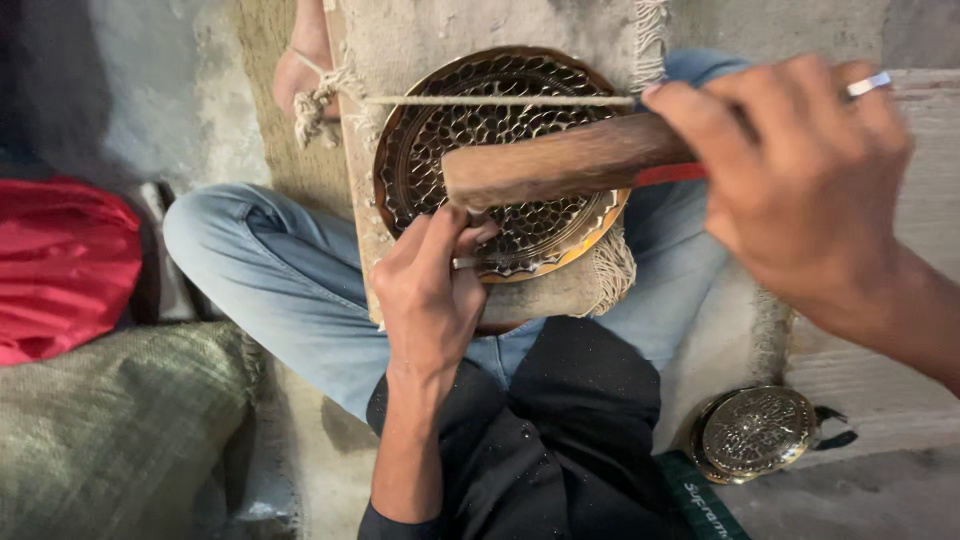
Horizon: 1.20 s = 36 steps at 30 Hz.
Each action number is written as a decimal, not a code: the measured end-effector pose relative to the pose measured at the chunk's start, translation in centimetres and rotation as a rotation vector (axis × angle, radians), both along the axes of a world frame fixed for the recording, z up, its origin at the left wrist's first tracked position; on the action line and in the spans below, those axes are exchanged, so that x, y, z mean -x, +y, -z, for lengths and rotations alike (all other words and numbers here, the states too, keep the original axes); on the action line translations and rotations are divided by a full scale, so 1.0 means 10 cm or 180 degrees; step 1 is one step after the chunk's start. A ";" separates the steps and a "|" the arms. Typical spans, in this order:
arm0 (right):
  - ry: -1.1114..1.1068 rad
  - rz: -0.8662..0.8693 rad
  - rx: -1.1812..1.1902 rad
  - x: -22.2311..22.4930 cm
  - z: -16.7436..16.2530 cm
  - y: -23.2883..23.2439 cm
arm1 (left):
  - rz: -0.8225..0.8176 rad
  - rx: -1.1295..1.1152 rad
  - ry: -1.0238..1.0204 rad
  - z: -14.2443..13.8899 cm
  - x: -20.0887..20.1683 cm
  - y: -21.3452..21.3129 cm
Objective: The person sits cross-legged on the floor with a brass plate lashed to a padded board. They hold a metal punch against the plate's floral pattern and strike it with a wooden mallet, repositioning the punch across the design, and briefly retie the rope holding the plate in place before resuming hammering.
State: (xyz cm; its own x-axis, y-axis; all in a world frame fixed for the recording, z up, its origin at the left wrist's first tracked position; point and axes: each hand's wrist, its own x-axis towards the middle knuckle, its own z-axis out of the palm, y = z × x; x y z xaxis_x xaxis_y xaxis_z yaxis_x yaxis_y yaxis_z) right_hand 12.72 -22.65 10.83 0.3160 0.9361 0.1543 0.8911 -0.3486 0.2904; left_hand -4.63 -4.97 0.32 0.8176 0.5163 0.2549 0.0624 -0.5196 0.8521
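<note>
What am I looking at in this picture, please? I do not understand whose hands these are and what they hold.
The camera sits on a person's head and looks down at that person's own lap. The left hand presses a small metal tool against a round pierced brass plate, which lies on a cloth-covered board across the knees, under a taut string. The right hand, wearing a ring, holds a blurred wooden mallet in its grip. A second brass plate lies on the floor, and a red cloth is at the left.

Glossy pierced brass plate (500,160), matt wooden mallet (560,160), rough cloth pad (420,35).
</note>
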 end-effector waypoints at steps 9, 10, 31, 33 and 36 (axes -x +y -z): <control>0.0670 0.0775 -0.0249 -0.02 0.03 -0.18 | -0.0110 0.0823 -0.0432 0.00 0.03 -0.08; 0.1182 0.1089 -0.0430 -0.06 0.05 -0.20 | -0.0167 0.1106 -0.0555 0.00 0.05 -0.10; 0.1419 0.0113 -0.0450 -0.02 -0.10 -0.07 | -0.0144 0.0187 0.0027 0.02 0.06 -0.10; 0.1412 0.0156 -0.0495 -0.01 -0.07 -0.10 | -0.0248 0.0088 0.0165 0.01 0.05 -0.10; 0.0777 0.0266 -0.0122 0.01 -0.05 -0.13 | -0.0166 0.0147 0.0141 -0.01 0.06 -0.09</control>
State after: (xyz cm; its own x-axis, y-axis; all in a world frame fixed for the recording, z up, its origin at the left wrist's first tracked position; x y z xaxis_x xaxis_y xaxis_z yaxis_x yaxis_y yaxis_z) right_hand 12.58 -24.00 11.30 0.4241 0.9002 0.0987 0.9009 -0.4305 0.0555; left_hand -5.22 -5.90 0.39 0.7992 0.5689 0.1940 0.1266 -0.4749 0.8709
